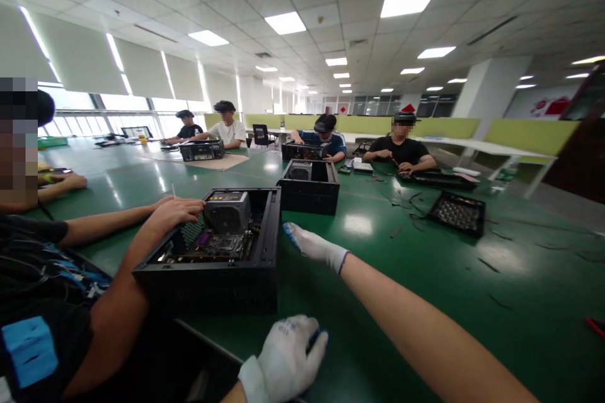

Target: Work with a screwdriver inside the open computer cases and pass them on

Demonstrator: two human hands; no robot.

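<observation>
An open black computer case (212, 286) lies on the green table, with a power supply (229, 213) and a circuit board (224, 244) showing inside. Just right of this case is my right hand (309, 247), in a white glove with blue on the fingers. Its fingers are stretched out; whether they touch the case I cannot tell. Nearer to me, my left hand (289, 352), gloved too, has its fingers curled under and the thumb beside them. Anything in it is hidden. A co-worker's bare hand (177, 211) rests on the case's left edge.
Behind stands another black case (309, 198). A black panel (457, 213) and loose cables (416, 204) lie at the right on the green table (378, 302). Several people sit around it, among them a person in black (399, 145). A plastic bottle (507, 176) is at the far right.
</observation>
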